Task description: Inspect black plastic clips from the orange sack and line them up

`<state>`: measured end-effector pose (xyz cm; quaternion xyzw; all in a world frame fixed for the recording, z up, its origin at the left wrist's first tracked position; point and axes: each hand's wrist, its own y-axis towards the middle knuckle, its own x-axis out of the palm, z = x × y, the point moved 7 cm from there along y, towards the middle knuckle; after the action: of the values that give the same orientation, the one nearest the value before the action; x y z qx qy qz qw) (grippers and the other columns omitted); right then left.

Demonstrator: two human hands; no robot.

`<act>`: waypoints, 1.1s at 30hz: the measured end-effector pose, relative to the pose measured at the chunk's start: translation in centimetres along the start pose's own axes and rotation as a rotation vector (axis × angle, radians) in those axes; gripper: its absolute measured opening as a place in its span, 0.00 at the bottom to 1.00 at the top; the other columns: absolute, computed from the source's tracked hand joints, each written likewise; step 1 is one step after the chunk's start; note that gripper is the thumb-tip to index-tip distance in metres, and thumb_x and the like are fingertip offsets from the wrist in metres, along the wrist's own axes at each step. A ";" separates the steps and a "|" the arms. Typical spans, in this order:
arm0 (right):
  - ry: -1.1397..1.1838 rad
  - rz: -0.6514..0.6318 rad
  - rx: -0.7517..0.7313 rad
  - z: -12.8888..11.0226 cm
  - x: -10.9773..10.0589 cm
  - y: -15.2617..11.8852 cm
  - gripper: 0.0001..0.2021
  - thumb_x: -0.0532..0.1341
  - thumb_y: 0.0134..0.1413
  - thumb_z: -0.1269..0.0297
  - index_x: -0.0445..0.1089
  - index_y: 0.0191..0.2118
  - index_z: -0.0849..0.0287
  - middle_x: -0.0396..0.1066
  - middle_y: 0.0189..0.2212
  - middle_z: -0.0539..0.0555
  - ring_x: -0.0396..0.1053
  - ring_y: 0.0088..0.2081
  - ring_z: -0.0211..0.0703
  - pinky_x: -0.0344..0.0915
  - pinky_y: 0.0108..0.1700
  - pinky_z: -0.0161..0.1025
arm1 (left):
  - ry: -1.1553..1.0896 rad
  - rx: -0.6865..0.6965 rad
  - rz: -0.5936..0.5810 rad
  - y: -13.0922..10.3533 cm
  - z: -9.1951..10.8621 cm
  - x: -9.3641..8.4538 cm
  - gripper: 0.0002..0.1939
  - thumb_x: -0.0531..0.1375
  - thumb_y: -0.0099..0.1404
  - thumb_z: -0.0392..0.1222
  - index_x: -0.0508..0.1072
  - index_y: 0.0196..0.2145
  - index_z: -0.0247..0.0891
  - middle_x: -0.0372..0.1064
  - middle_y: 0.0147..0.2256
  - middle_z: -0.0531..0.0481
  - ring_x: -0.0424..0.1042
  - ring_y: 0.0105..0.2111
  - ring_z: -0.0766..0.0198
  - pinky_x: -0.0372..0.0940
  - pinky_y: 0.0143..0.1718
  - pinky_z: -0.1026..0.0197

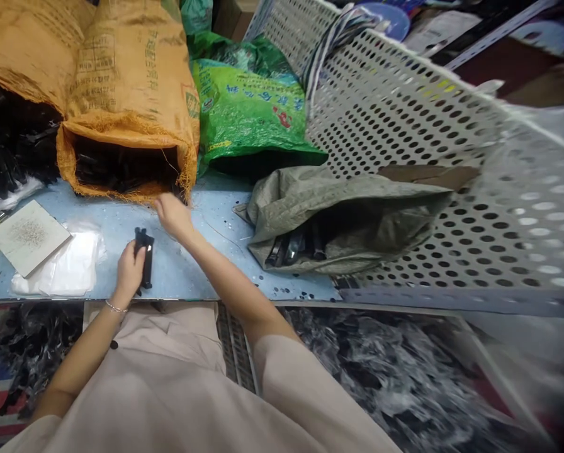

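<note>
My left hand (129, 272) is closed around a small bundle of slim black plastic parts (146, 259), held upright over the blue tabletop (197, 277). My right hand (172, 216) is at the lower right corner of an orange woven sack's (131, 75) open mouth. Its fingers are curled, and whatever they may hold is hidden. Dark pieces lie inside that sack. Between the left hand and the table's left end is a stack of clear plastic bags (77, 267), with a pale square plate (29, 238) partly on it.
A green sack (253, 107) and a grey sack (352, 189) with black parts inside lie to the right. A perforated white panel (405, 107) slants behind them. Loose black parts (8, 151) heap at the far left. Plastic-wrapped black pieces (371, 371) lie below the table edge.
</note>
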<state>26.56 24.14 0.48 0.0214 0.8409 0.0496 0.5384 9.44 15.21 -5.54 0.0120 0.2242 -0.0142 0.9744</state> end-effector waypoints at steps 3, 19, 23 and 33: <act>-0.168 0.090 0.285 4.6 -1.5 5.0 0.19 0.58 0.65 0.60 0.63 0.56 0.68 0.62 0.57 0.72 0.60 0.57 0.60 0.60 0.51 0.46 | 0.092 0.147 0.017 -0.4 0.5 1.2 0.20 0.58 0.67 0.41 0.69 0.56 0.39 0.71 0.52 0.39 0.67 0.55 0.50 0.60 0.59 0.45; 0.391 0.057 -0.357 -1.2 -3.1 -8.4 0.27 0.50 0.67 0.40 0.66 0.53 0.58 0.72 0.46 0.61 0.68 0.48 0.53 0.63 0.51 0.50 | -0.736 0.025 -0.162 2.2 5.2 1.5 0.30 0.63 0.65 0.60 0.65 0.58 0.44 0.72 0.50 0.46 0.72 0.51 0.58 0.64 0.57 0.54; 0.231 0.264 -0.439 -3.1 -6.2 -6.0 0.30 0.42 0.68 0.38 0.69 0.43 0.58 0.71 0.37 0.60 0.66 0.41 0.52 0.61 0.47 0.49 | -0.597 0.066 -0.140 2.1 6.2 0.8 0.25 0.63 0.64 0.60 0.69 0.51 0.42 0.72 0.46 0.47 0.72 0.49 0.59 0.64 0.55 0.56; 0.109 0.106 -0.536 -5.2 -1.7 -6.7 0.34 0.37 0.70 0.40 0.71 0.38 0.60 0.71 0.34 0.60 0.64 0.37 0.50 0.57 0.42 0.45 | -1.176 -0.145 0.061 4.9 6.4 -0.6 0.27 0.63 0.61 0.65 0.71 0.44 0.40 0.69 0.32 0.53 0.71 0.29 0.69 0.69 0.37 0.63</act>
<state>22.71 16.97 3.49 -0.0804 0.8231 0.2994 0.4757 11.90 19.96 0.56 -0.0581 -0.3536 0.0250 0.9333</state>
